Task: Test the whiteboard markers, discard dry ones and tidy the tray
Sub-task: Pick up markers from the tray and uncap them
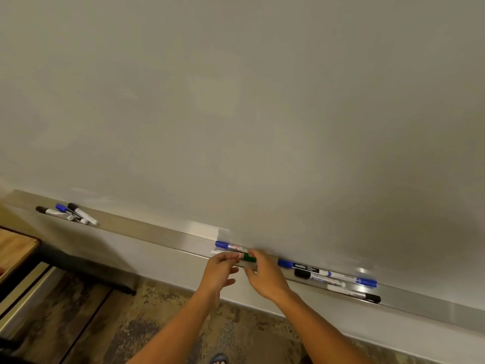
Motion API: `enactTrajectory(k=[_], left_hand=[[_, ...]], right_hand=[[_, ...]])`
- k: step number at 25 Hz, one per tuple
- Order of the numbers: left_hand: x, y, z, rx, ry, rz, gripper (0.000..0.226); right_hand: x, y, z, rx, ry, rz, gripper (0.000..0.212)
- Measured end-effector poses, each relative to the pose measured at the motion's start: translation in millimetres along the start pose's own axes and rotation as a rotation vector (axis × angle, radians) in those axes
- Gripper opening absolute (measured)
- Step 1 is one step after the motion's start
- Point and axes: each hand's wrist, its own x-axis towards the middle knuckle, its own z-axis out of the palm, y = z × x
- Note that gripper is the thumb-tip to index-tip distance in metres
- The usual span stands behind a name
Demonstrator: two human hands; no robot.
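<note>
At the tray (162,233), left hand (219,269) and right hand (265,277) both pinch the green marker (246,256); pull the cap straight off, barrel steadied.

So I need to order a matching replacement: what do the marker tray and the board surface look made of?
The tray looks like brushed metal, probably aluminium: silver-grey, with streaky glare patches. The whiteboard has a smooth, pale semi-gloss face with soft reflections just above the tray; whether it is painted steel or melamine cannot be told.
</note>
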Motion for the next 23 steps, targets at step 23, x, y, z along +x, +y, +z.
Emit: enactTrajectory(k=[23], left_hand=[[24,-12,-26,-0.086,0.023,0.000,0.016]], right_hand=[[15,-4,27,-0.598,0.193,-0.069,0.048]])
